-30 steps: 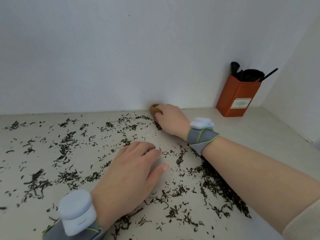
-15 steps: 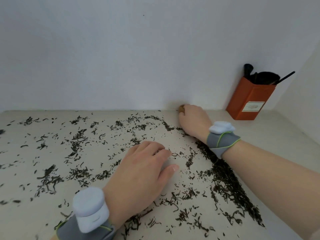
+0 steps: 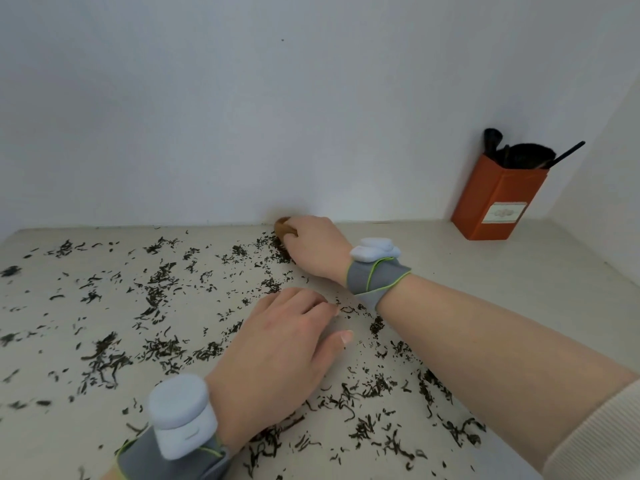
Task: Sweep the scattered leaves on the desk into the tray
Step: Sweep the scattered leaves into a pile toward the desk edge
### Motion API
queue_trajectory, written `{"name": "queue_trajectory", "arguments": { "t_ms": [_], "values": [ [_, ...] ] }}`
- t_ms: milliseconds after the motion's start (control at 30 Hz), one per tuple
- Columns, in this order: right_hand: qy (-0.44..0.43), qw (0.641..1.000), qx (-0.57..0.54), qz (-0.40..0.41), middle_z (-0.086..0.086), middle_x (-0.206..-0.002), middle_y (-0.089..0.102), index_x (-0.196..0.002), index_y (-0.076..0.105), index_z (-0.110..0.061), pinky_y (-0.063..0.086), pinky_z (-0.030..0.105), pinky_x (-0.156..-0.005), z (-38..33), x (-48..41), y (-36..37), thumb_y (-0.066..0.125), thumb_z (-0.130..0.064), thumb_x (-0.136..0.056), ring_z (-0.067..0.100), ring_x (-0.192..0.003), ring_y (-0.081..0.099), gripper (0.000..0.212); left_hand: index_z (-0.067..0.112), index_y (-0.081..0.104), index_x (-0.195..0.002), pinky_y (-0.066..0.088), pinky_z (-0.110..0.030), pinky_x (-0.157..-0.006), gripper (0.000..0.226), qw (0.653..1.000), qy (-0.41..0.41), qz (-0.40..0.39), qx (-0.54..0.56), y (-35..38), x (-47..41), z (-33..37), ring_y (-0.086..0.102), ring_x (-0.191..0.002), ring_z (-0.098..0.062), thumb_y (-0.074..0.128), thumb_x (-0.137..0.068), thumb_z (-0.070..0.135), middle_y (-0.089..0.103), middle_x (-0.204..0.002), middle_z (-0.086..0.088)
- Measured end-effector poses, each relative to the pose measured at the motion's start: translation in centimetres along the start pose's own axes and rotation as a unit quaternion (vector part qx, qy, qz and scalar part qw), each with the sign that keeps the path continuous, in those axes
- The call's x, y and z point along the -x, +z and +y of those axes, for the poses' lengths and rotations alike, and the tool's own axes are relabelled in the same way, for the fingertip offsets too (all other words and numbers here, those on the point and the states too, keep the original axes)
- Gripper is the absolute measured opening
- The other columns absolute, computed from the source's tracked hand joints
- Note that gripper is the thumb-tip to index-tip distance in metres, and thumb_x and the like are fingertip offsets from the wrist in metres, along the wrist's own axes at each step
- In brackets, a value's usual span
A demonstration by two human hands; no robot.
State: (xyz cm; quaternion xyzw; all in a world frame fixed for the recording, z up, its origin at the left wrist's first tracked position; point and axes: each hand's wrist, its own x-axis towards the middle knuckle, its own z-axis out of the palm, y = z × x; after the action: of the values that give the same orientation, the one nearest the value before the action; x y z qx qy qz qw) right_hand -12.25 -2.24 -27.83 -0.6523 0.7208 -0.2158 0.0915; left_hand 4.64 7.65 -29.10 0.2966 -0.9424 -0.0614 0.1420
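Leaves (image 3: 159, 278) across the desk (image 3: 485, 271); box (image 3: 498, 202) in its far right corner.

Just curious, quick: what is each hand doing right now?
Left hand: open, resting on the desk.
Right hand: closed round a small brown thing; what it is cannot be told.

One cam only, head-worn, wide-angle, looking fwd and down from above and behind both hands. Left hand (image 3: 277, 348) sits nearest the lens, low centre, its wrist cut by the bottom edge. Right hand (image 3: 311, 247) lies just beyond it, further from the cam, forearm entering from the lower-right corner, fingers round a brown knob (image 3: 284, 227) at the foot of the wall (image 3: 242, 116). Worktop (image 3: 485, 271) spreads left, right and ahead of the hands; wall fills the upper half beyond them. Orange box (image 3: 498, 199) stands well right of the right hand, in the far corner.
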Motion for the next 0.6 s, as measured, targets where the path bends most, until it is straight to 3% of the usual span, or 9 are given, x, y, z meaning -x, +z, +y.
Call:
{"name": "queue_trajectory", "arguments": {
  "t_ms": [100, 233, 400, 500, 600],
  "values": [
    [-0.004, 0.998, -0.041, 0.039, 0.002, -0.088, 0.069, -0.091, 0.065, -0.017, 0.048, 0.035, -0.074, 1.7, 1.5, -2.0, 0.043, -0.02, -0.098, 0.029, -0.086, 0.062, 0.023, 0.035, 0.056, -0.136, 0.03, -0.027, -0.115, 0.054, 1.0, 0.002, 0.006, -0.003, -0.1, 0.0, 0.1, 0.041, -0.13, -0.002, 0.024, -0.103, 0.064, 0.053, -0.132, 0.023],
    [0.026, 0.996, -0.015, 0.084, 0.0, -0.093, 0.073, -0.107, 0.072, -0.02, 0.051, 0.033, -0.08, 6.2, 3.9, -6.0, 0.047, -0.027, -0.099, 0.024, -0.089, 0.065, 0.026, 0.034, 0.057, -0.135, 0.029, -0.027, -0.115, 0.054, 1.0, 0.007, 0.005, 0.005, -0.1, 0.2, 0.1, 0.041, -0.131, -0.003, 0.023, -0.103, 0.062, 0.053, -0.133, 0.022],
    [0.085, 0.989, 0.105, 0.065, 0.0, -0.096, 0.069, -0.105, 0.067, -0.022, 0.036, 0.024, -0.059, 11.3, 5.9, -8.1, 0.042, -0.032, -0.103, 0.026, -0.09, 0.061, 0.026, 0.035, 0.055, -0.136, 0.027, -0.028, -0.117, 0.055, 1.0, 0.012, 0.009, 0.007, 0.0, 0.1, 0.2, 0.039, -0.132, -0.002, 0.02, -0.103, 0.062, 0.052, -0.134, 0.022],
    [0.082, 0.986, 0.131, 0.062, 0.005, -0.097, 0.07, -0.104, 0.061, -0.022, 0.05, 0.036, -0.074, 11.3, 5.4, -6.2, 0.035, -0.038, -0.102, 0.032, -0.089, 0.064, 0.031, 0.034, 0.056, -0.136, 0.028, -0.028, -0.116, 0.06, 1.0, 0.012, 0.008, 0.012, 0.0, 0.1, 0.2, 0.041, -0.131, -0.003, 0.018, -0.101, 0.063, 0.053, -0.133, 0.021],
    [0.032, 0.988, 0.144, 0.048, 0.009, -0.098, 0.068, -0.101, 0.057, -0.019, 0.051, 0.039, -0.076, 8.8, 4.4, -3.9, 0.032, -0.035, -0.103, 0.032, -0.087, 0.062, 0.03, 0.034, 0.056, -0.138, 0.029, -0.027, -0.115, 0.059, 1.0, 0.011, 0.007, 0.012, 0.1, 0.1, 0.0, 0.042, -0.131, -0.003, 0.02, -0.101, 0.063, 0.054, -0.133, 0.021]
  ]
}}
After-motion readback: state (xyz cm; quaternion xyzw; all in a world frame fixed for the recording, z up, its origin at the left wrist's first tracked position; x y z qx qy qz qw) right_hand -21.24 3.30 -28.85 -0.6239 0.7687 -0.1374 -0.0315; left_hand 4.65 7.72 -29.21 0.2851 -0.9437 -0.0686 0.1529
